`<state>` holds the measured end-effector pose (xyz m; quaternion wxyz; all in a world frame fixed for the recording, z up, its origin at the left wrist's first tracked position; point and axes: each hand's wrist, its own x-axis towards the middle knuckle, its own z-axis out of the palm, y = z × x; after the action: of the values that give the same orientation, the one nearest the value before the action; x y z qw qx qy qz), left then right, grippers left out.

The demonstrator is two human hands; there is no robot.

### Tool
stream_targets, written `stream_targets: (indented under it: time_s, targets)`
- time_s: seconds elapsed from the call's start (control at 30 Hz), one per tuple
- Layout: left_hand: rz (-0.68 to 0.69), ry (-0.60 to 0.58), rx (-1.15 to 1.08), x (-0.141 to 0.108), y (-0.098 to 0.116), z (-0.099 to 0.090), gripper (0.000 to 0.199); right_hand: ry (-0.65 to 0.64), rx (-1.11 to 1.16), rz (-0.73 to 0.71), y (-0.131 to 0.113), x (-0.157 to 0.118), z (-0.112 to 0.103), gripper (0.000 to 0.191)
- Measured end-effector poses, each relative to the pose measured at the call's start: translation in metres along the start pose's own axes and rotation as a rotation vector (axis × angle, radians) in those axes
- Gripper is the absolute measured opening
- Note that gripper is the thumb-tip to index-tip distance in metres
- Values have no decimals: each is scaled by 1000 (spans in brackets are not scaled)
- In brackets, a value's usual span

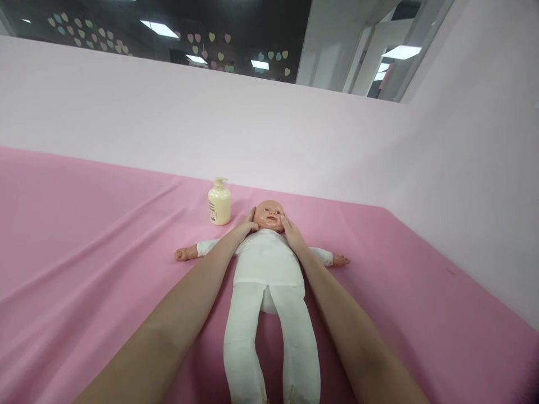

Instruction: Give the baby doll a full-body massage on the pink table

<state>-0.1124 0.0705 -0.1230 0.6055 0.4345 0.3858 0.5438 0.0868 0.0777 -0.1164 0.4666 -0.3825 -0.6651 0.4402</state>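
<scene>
A baby doll (268, 258) in a white cloth top and leggings lies on its back, its arms stretched out to both sides. Against the left side of its head (269, 209) as I see it rests my left hand (248, 223), fingers extended upward and the thumb near the jaw. My right hand (291, 231) touches the opposite cheek with fingers straight and laid along it. Neither hand is closed around anything; some fingertips are hidden beside and behind the head. My forearms run along both sides of the doll's body, crossing over its arms.
A cream pump bottle (219, 203) stands upright just left of the doll's head. Under everything is a pink sheet (105, 235) with creases at the left. A pale wall (189, 120) rises behind, with a window (236, 33) bearing heart stickers above it.
</scene>
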Motion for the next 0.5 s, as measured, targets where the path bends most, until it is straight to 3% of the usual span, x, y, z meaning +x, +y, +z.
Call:
stream_targets:
  time_s: [0.1, 0.23, 0.5]
  targets:
    - [-38, 10, 47, -1, 0, -2, 125, -16, -37, 15, -6, -3, 1, 67]
    - [11, -18, 101, -8, 6, 2, 127, -29, -49, 50, -9, -5, 0, 79]
    - [19, -45, 89, -17, 15, 8, 134, -114, 17, -22, 2, -1, -1, 88]
